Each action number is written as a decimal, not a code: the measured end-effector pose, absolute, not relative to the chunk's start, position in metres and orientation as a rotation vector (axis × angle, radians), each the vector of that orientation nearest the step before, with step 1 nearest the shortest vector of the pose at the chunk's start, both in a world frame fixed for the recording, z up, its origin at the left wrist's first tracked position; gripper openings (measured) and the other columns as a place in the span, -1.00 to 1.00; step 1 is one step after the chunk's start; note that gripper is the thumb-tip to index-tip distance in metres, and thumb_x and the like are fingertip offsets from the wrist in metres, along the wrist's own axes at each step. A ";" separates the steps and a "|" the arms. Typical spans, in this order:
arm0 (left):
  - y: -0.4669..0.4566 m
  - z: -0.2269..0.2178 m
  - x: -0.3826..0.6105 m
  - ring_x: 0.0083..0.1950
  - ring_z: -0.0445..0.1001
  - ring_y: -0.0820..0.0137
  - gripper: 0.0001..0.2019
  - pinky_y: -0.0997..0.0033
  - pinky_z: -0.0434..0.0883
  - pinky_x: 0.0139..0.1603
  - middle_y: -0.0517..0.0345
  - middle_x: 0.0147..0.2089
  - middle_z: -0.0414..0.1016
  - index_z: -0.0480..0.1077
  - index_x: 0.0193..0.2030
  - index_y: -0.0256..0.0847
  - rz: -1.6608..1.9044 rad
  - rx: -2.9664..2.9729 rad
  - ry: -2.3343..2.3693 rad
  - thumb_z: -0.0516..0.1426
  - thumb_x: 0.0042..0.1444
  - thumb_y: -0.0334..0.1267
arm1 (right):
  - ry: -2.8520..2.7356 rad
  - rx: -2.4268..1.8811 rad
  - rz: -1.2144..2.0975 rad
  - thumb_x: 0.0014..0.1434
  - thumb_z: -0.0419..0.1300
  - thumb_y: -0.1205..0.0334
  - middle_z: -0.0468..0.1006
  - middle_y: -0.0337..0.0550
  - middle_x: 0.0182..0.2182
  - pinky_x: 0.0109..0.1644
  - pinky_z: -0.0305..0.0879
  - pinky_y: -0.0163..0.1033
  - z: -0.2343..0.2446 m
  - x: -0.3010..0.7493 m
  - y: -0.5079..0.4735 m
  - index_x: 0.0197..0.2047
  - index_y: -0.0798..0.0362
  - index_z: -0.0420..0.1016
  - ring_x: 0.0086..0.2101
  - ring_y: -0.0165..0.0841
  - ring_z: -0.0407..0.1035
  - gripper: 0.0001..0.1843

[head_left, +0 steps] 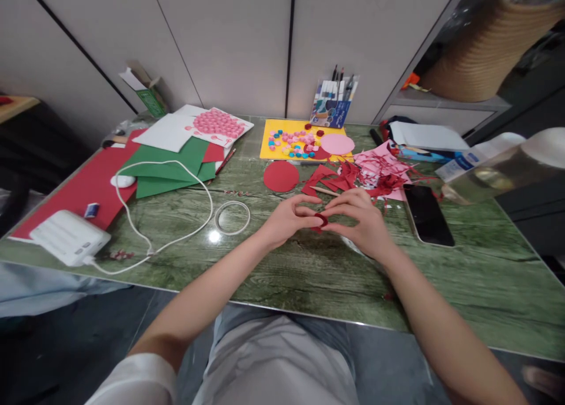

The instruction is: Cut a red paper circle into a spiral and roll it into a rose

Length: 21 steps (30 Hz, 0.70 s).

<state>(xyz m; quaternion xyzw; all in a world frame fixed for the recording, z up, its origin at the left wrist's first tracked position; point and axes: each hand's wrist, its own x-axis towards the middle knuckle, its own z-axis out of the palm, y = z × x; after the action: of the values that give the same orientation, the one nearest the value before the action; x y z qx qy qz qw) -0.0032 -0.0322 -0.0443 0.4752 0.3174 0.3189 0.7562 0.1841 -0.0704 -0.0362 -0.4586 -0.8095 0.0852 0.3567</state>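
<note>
My left hand (289, 216) and my right hand (359, 219) meet over the middle of the green table (282, 269). Between the pinched fingertips of both hands sits a small red paper coil (321, 220). Just beyond my hands lie a red paper circle (281, 176), a heap of red paper scraps (342, 178) and a thin wooden stick (324, 191). Farther back a yellow sheet (269, 149) carries several small coloured coils and a pink circle (337, 143).
A black phone (427, 214) lies to the right of my hands. A clear tape ring (232, 217), a white cable (176, 184) and a white power bank (69, 237) sit to the left. Green and red paper sheets (170, 169) lie at the back left, a pen holder (333, 102) by the wall.
</note>
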 end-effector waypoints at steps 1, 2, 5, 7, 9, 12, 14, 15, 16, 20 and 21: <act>-0.031 -0.043 -0.005 -0.42 0.49 0.45 -0.54 0.41 0.34 -0.25 0.15 -0.43 0.54 0.35 -0.10 -0.26 0.663 1.087 0.688 0.31 -0.22 -0.34 | -2.099 -1.181 0.246 -0.02 0.31 0.11 0.54 -0.17 -0.29 -0.05 0.19 -0.02 -0.035 0.184 -0.071 -0.28 -0.08 0.51 -0.17 -0.21 0.28 -0.80; -0.030 -0.041 -0.007 -0.42 0.49 0.44 -0.54 0.41 0.35 -0.26 0.14 -0.41 0.55 0.35 -0.10 -0.26 0.626 1.133 0.684 0.30 -0.21 -0.34 | -2.110 -1.177 0.268 -0.04 0.32 0.10 0.54 -0.17 -0.29 -0.05 0.19 -0.03 -0.035 0.184 -0.071 -0.30 -0.07 0.52 -0.17 -0.21 0.27 -0.80; -0.028 -0.038 -0.012 -0.40 0.48 0.44 -0.57 0.41 0.36 -0.26 0.12 -0.40 0.54 0.35 -0.10 -0.27 0.509 1.269 0.676 0.28 -0.18 -0.36 | -2.156 -1.163 0.331 -0.08 0.34 0.08 0.53 -0.17 -0.29 -0.04 0.19 -0.03 -0.034 0.181 -0.071 -0.34 -0.05 0.50 -0.16 -0.21 0.26 -0.78; -0.027 -0.036 -0.014 -0.40 0.48 0.44 -0.58 0.42 0.35 -0.27 0.13 -0.40 0.54 0.34 -0.10 -0.26 0.442 1.361 0.669 0.27 -0.17 -0.37 | -2.190 -1.167 0.375 -0.10 0.35 0.06 0.52 -0.17 -0.29 -0.03 0.18 -0.01 -0.036 0.179 -0.071 -0.36 -0.04 0.49 -0.15 -0.20 0.26 -0.76; -0.026 -0.035 -0.016 -0.40 0.48 0.44 -0.59 0.43 0.33 -0.29 0.15 -0.40 0.53 0.32 -0.10 -0.24 0.394 1.433 0.669 0.25 -0.15 -0.38 | -2.214 -1.175 0.393 -0.13 0.36 0.04 0.51 -0.17 -0.29 -0.02 0.16 0.01 -0.037 0.177 -0.071 -0.36 -0.04 0.47 -0.15 -0.20 0.27 -0.72; -0.026 -0.034 -0.018 -0.41 0.47 0.43 -0.59 0.44 0.32 -0.32 0.17 -0.42 0.52 0.30 -0.08 -0.22 0.375 1.489 0.662 0.24 -0.13 -0.39 | -2.236 -1.160 0.363 -0.15 0.37 0.02 0.49 -0.15 -0.27 -0.01 0.15 0.03 -0.041 0.177 -0.070 -0.33 -0.04 0.48 -0.15 -0.19 0.27 -0.68; -0.026 -0.034 -0.018 -0.41 0.48 0.42 -0.57 0.43 0.32 -0.33 0.17 -0.43 0.52 0.30 -0.05 -0.22 0.380 1.491 0.651 0.23 -0.13 -0.39 | -2.237 -1.135 0.337 -0.14 0.36 0.03 0.48 -0.14 -0.26 -0.01 0.15 0.03 -0.043 0.178 -0.070 -0.30 -0.05 0.50 -0.15 -0.19 0.27 -0.69; -0.026 -0.034 -0.018 -0.41 0.48 0.42 -0.56 0.43 0.32 -0.33 0.17 -0.43 0.52 0.29 -0.05 -0.22 0.384 1.482 0.644 0.23 -0.13 -0.40 | -2.233 -1.127 0.333 -0.13 0.36 0.03 0.48 -0.14 -0.26 -0.01 0.16 0.03 -0.043 0.178 -0.070 -0.29 -0.06 0.51 -0.15 -0.19 0.27 -0.70; -0.026 -0.035 -0.018 -0.41 0.48 0.42 -0.56 0.42 0.32 -0.32 0.17 -0.43 0.51 0.30 -0.04 -0.22 0.386 1.470 0.638 0.23 -0.13 -0.40 | -2.224 -1.123 0.333 -0.12 0.35 0.03 0.48 -0.15 -0.27 -0.01 0.16 0.03 -0.043 0.178 -0.070 -0.29 -0.07 0.52 -0.16 -0.19 0.27 -0.71; -0.024 -0.038 -0.018 -0.39 0.49 0.42 -0.54 0.38 0.34 -0.27 0.15 -0.42 0.52 0.30 -0.03 -0.22 0.412 1.405 0.625 0.25 -0.14 -0.41 | -2.211 -1.117 0.387 -0.05 0.32 0.05 0.48 -0.15 -0.29 -0.07 0.22 -0.01 -0.042 0.176 -0.070 -0.32 -0.08 0.54 -0.18 -0.20 0.29 -0.79; -0.024 -0.038 -0.017 -0.39 0.50 0.41 -0.52 0.37 0.35 -0.26 0.14 -0.41 0.52 0.29 -0.02 -0.22 0.421 1.386 0.623 0.25 -0.15 -0.41 | -2.214 -1.112 0.401 -0.04 0.31 0.06 0.48 -0.16 -0.29 -0.08 0.23 -0.02 -0.042 0.176 -0.070 -0.33 -0.08 0.54 -0.18 -0.21 0.30 -0.81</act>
<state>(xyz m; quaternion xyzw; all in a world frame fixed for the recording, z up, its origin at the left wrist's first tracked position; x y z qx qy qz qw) -0.0173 -0.0238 -0.0385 0.6233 0.2801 0.1895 0.7051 0.1760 -0.0705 -0.0420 -0.4212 -0.8384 0.1519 0.3107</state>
